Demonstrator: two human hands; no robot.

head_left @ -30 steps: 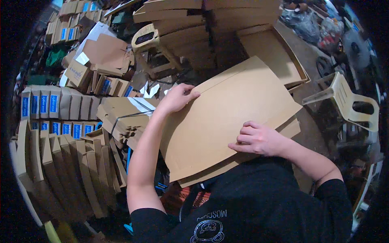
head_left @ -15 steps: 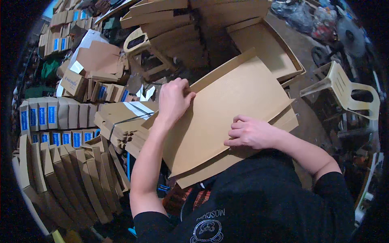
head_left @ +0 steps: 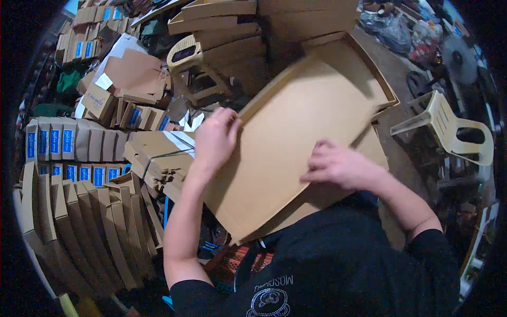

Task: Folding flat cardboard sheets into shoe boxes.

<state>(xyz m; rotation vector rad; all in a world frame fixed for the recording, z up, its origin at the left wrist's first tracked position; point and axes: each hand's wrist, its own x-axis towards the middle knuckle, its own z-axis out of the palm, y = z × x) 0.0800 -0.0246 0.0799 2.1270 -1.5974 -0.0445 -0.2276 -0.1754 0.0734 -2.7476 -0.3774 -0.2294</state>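
A large tan cardboard sheet (head_left: 285,142) with its far long edge folded up lies slantwise in front of me. My left hand (head_left: 216,137) is closed on the left end of that folded edge, thumb on the inner side. On the near edge, the curled fingers of my right hand (head_left: 340,166) pinch the cardboard, slightly blurred by motion. Beneath it, a second cardboard sheet (head_left: 372,156) shows along the near right side. The upper sheet's far right end overlaps a shallow cardboard tray (head_left: 388,84).
Bundled flat cardboard (head_left: 153,148) sits left of my left hand. Rows of standing cardboard boxes (head_left: 95,227) fill the left side. A plastic stool (head_left: 198,63) stands beyond, and a cream plastic chair (head_left: 449,127) is at right. Cardboard stacks (head_left: 232,47) rise at the back.
The upper sheet has swung counterclockwise and its near edge has come away from the lower sheet, baring more of it. My left hand moved left and nearer; my right hand moved slightly right and farther.
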